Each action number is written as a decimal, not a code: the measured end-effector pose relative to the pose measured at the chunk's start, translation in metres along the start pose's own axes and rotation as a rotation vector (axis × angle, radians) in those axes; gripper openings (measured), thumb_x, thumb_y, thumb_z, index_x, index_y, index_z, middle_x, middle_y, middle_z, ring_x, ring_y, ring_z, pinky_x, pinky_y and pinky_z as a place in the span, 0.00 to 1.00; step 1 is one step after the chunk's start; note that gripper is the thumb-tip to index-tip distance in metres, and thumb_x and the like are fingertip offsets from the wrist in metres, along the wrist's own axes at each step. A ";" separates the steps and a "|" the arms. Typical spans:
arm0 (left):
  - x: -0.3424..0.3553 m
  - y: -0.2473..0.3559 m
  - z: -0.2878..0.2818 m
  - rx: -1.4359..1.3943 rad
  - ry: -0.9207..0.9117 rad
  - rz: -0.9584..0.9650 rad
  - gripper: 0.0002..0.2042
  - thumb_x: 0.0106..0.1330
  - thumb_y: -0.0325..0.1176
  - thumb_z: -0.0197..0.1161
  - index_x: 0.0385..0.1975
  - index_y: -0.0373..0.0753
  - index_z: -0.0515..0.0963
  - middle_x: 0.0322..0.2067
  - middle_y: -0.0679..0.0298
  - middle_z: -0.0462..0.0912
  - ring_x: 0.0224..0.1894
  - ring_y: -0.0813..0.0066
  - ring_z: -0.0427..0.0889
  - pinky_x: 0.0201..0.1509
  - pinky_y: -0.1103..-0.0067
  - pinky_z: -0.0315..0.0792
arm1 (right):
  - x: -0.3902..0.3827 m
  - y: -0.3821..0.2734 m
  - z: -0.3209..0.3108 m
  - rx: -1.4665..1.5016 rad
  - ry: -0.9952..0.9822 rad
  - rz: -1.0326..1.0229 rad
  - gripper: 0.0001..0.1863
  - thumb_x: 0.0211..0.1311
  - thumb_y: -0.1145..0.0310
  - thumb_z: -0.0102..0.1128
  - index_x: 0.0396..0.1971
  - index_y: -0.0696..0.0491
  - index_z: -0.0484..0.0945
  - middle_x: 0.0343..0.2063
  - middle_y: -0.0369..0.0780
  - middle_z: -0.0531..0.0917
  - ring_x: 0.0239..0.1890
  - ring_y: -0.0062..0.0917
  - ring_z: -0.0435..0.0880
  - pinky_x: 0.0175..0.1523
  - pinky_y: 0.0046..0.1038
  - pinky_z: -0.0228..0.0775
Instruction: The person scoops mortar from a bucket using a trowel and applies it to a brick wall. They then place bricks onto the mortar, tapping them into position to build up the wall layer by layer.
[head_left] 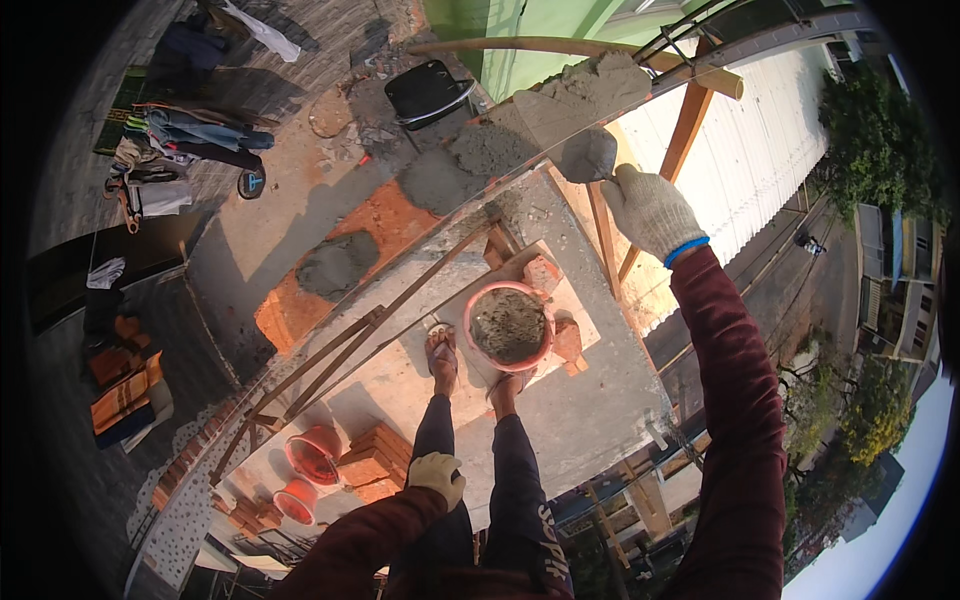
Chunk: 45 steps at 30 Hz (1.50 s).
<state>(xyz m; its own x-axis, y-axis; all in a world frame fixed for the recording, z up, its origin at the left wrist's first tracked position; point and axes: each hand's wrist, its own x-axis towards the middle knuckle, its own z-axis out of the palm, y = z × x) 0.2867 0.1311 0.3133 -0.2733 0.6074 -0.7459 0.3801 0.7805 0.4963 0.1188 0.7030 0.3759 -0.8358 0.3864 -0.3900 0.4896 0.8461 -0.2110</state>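
My right hand (655, 212), in a pale knit glove with a blue cuff, grips a trowel whose grey, mortar-coated blade (588, 156) is beside the top of a brick wall. Wet mortar (585, 95) is heaped at the wall's far end, and flatter patches (338, 265) lie on the orange bricks (385, 225). A thin line runs along the wall's near edge. My left hand (438, 477), gloved too, rests on my left thigh with its fingers curled and nothing visible in them. In front of my feet stands a round tub (550, 340) full of mortar (508, 325).
Loose bricks (567, 340) sit by the tub. Stacked bricks (375, 460) and two red buckets (314, 453) are at lower left. Wooden poles (686, 120) slant beyond the wall. A black chair (430, 93) stands past it. To the right the platform edge drops toward a road (800, 270).
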 end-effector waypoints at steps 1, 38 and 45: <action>-0.002 0.000 0.001 0.002 0.003 -0.005 0.17 0.63 0.44 0.69 0.48 0.44 0.86 0.52 0.64 0.87 0.61 0.60 0.81 0.69 0.61 0.68 | 0.006 0.010 -0.005 -0.005 0.036 -0.020 0.25 0.80 0.52 0.50 0.43 0.62 0.81 0.30 0.58 0.87 0.37 0.52 0.90 0.45 0.50 0.82; 0.000 -0.001 -0.007 0.004 0.015 0.016 0.16 0.65 0.43 0.66 0.48 0.45 0.87 0.50 0.64 0.87 0.60 0.60 0.82 0.66 0.62 0.70 | -0.049 -0.073 0.019 1.014 -0.402 0.262 0.25 0.79 0.51 0.49 0.35 0.60 0.79 0.20 0.41 0.79 0.22 0.27 0.83 0.31 0.32 0.77; 0.004 -0.005 -0.002 0.013 0.000 0.029 0.13 0.63 0.41 0.67 0.45 0.46 0.87 0.48 0.66 0.88 0.57 0.62 0.82 0.63 0.61 0.70 | -0.101 -0.130 0.106 0.549 -0.148 -0.203 0.19 0.74 0.58 0.56 0.54 0.56 0.79 0.52 0.50 0.84 0.53 0.42 0.85 0.53 0.44 0.79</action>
<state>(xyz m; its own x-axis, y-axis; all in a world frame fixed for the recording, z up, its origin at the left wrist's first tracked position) 0.2819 0.1299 0.3090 -0.2623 0.6296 -0.7313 0.3995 0.7607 0.5116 0.1656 0.5149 0.3475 -0.9017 0.1485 -0.4059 0.4137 0.5691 -0.7107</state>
